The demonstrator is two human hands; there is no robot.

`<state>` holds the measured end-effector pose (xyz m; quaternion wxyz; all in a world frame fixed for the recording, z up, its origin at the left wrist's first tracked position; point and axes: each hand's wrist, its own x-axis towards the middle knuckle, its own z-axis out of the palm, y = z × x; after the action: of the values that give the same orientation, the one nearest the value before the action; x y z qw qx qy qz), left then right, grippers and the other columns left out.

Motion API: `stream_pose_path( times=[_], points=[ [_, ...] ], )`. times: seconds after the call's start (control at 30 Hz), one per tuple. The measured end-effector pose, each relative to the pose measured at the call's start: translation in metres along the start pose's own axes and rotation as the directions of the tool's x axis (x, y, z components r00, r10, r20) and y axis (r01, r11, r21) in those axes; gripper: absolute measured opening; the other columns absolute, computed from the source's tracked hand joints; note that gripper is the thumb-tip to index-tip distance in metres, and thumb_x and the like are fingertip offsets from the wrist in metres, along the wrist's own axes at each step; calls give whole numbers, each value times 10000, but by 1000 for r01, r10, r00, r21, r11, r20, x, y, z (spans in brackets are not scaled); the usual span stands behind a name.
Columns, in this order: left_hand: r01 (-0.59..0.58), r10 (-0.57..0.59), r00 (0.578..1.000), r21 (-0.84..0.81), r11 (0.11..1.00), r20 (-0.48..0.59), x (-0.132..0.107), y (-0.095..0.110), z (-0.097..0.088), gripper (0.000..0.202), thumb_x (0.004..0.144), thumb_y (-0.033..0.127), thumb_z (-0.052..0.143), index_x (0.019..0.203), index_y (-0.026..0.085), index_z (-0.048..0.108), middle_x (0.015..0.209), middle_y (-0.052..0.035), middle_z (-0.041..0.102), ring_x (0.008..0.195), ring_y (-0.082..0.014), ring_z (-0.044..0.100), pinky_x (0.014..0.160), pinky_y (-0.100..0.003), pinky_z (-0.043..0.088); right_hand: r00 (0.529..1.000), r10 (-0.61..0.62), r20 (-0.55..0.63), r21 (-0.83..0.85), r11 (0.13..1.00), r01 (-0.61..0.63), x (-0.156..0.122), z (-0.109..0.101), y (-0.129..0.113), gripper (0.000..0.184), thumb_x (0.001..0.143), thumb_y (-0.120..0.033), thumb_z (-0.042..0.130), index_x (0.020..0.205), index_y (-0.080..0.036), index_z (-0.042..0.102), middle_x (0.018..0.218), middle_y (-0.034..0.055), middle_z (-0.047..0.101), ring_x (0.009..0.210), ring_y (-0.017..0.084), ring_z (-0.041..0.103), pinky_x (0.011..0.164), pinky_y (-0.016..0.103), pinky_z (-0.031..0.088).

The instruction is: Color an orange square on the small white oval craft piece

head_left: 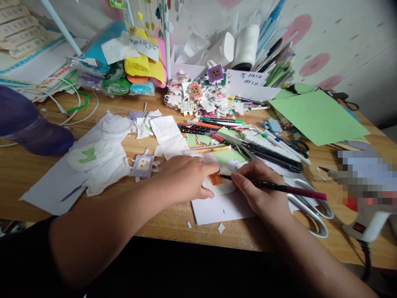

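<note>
My left hand presses down flat on a small white woven paper square that lies on a white sheet near the table's front edge. The square has an orange-coloured patch in its middle. My right hand grips a dark pen with a magenta end, its tip touching the orange patch.
Scissors lie just right of my right hand, a glue gun further right. Pens and pencils, a green sheet, paper scraps, a lilac smiley square and white tissue cover the wooden table.
</note>
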<state>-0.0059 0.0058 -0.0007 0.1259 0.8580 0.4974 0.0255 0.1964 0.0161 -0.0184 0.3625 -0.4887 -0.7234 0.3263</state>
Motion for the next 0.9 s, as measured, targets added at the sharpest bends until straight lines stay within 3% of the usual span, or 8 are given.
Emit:
stream_pose_path(
  times=[0.43,0.63,0.9],
  points=[
    [19,-18,999,-37,999,30,0,1,-2,377,694,509,623,1003,302,558,837,-18,632,788,-248,606,639,-331,424,998,43,35,77,996,-46,-2,-3,1,170,767,-238,620,622,-211,536,549,-23,551,482,118,479,435,254,364],
    [7,-7,1000,-34,999,16,0,0,0,367,698,508,619,996,306,555,849,-11,637,799,-237,606,647,-322,423,997,-17,77,56,998,12,-3,-2,-1,155,753,-224,632,623,-211,547,588,-17,565,540,127,504,484,262,388],
    [22,-20,999,-36,999,43,0,0,-1,384,695,517,617,1009,305,557,831,-24,632,780,-251,601,632,-335,420,997,55,-55,76,996,-51,-2,-4,5,171,761,-219,632,613,-223,545,536,-24,544,481,121,471,438,261,358]
  ],
)
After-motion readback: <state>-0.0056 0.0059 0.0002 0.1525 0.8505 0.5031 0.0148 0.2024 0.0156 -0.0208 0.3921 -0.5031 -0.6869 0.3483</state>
